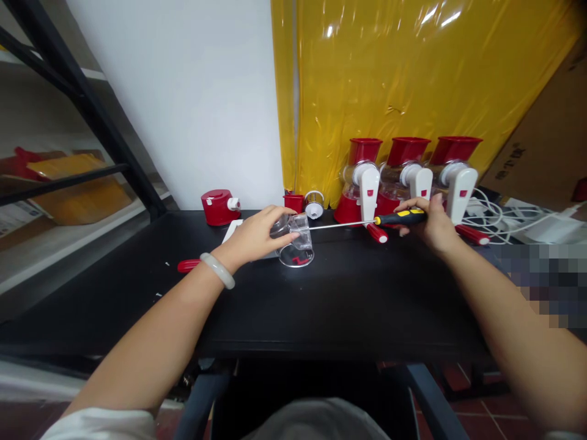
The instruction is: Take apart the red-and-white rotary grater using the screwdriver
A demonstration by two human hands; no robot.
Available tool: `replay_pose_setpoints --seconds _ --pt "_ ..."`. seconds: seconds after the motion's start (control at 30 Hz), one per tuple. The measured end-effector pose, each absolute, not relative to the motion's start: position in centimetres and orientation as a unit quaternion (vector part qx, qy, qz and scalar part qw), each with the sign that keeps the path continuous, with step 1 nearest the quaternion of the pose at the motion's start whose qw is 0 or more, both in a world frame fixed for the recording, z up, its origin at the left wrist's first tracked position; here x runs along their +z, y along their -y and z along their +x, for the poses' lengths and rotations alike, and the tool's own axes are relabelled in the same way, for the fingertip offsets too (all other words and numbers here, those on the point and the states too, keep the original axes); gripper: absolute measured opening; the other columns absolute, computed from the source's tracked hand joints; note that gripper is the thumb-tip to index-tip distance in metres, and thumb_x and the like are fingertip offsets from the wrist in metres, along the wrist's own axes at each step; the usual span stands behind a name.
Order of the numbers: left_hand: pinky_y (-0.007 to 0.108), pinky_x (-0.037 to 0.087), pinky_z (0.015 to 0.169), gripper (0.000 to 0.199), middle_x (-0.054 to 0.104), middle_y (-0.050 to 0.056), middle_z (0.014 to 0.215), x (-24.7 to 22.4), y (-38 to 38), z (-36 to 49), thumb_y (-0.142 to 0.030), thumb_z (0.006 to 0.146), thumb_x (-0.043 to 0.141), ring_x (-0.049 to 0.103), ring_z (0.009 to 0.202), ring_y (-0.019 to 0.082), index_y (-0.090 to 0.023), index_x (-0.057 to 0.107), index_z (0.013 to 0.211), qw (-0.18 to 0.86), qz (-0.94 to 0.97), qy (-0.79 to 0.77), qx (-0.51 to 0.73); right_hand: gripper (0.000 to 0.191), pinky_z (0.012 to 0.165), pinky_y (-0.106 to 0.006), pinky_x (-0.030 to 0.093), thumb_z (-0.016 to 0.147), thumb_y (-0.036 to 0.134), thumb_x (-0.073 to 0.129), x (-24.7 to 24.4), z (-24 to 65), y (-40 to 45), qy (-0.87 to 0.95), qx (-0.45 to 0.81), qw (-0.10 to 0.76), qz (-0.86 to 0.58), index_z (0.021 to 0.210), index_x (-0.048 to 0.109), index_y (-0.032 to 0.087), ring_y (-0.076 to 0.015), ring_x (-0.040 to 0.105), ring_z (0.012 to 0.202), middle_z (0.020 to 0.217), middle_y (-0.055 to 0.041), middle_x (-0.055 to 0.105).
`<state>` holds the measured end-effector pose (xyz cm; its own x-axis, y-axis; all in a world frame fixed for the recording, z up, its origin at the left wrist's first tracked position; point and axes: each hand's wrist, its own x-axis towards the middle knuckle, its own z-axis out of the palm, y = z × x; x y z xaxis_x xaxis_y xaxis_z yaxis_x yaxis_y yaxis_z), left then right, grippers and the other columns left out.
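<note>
With fingers closed around its upper part, my left hand [261, 235] steadies a clear plastic grater housing [301, 235] on the black table. My right hand [433, 223] grips the black and yellow handle of a screwdriver [398, 217]. The long shaft runs level to the left, and its tip meets the opening of the clear housing; how deep it sits is hard to tell. Behind the housing are a small red part [293, 202] and a grater drum [314, 205]. Partly under my left forearm lies a white crank with a red handle [188, 266].
Three assembled red and white rotary graters [365, 183] stand at the back right, beside tangled white cables [495, 214]. A red base [219, 206] sits at the back left. Small white scraps [158, 295] lie on the table [321, 311]. A black-framed shelf [92, 104] rises at left.
</note>
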<state>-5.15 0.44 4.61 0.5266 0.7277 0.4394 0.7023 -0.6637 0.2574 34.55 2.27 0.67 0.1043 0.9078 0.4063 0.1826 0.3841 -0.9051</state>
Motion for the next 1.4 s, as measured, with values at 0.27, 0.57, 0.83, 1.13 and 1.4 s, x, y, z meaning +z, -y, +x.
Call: replay_pose_setpoints --seconds 0.27,0.57,0.83,1.13,1.4 --pt "0.041 0.05 0.092 0.05 0.063 0.008 0.124 4.5 -0.5 -5.1 -0.058 0.092 0.057 0.063 0.108 0.026 -0.026 0.055 0.129 0.031 0.873 -0.408 0.266 0.015 0.051 -0.025 0.047 0.077 0.035 0.072 0.9 33.9 -2.2 0.537 0.363 0.637 -0.417 0.087 0.066 0.025 -0.0127 0.057 0.06 0.075 0.0017 0.061" --pt "0.041 0.05 0.091 0.049 0.063 0.008 0.122 4.7 -0.4 -5.1 -0.058 0.091 0.057 0.063 0.106 0.026 -0.026 0.056 0.128 0.029 0.873 -0.41 0.264 0.027 0.07 -0.034 0.058 0.073 0.04 0.07 1.6 33.2 -1.1 0.484 0.498 0.639 -0.33 0.094 0.067 0.023 -0.0186 0.066 0.079 0.087 -0.0022 0.067" --pt "0.04 0.051 0.089 0.048 0.063 0.008 0.123 4.6 -0.4 -5.1 -0.058 0.092 0.057 0.063 0.106 0.025 -0.027 0.056 0.128 0.028 0.872 -0.41 0.265 0.024 0.049 -0.028 0.045 0.078 0.044 0.072 1.0 33.3 -2.0 0.536 0.385 0.625 -0.416 0.088 0.065 0.023 -0.0115 0.045 0.044 0.05 0.005 0.048" --pt "0.04 0.051 0.089 0.049 0.064 0.008 0.124 4.6 -0.3 -5.1 -0.058 0.092 0.056 0.063 0.107 0.026 -0.026 0.055 0.129 0.026 0.874 -0.406 0.265 0.044 0.072 -0.034 0.056 0.065 0.028 0.075 1.8 33.1 -0.8 0.513 0.465 0.65 -0.312 0.107 0.062 0.033 -0.017 0.063 0.078 0.085 0.0023 0.064" --pt "0.04 0.05 0.09 0.049 0.064 0.008 0.124 4.6 -0.3 -5.1 -0.058 0.092 0.055 0.063 0.107 0.026 -0.026 0.055 0.129 0.029 0.875 -0.403 0.266 0.021 0.048 -0.028 0.042 0.082 0.044 0.068 1.0 33.4 -2.0 0.548 0.367 0.63 -0.41 0.09 0.066 0.025 -0.0119 0.043 0.043 0.051 0.0048 0.045"
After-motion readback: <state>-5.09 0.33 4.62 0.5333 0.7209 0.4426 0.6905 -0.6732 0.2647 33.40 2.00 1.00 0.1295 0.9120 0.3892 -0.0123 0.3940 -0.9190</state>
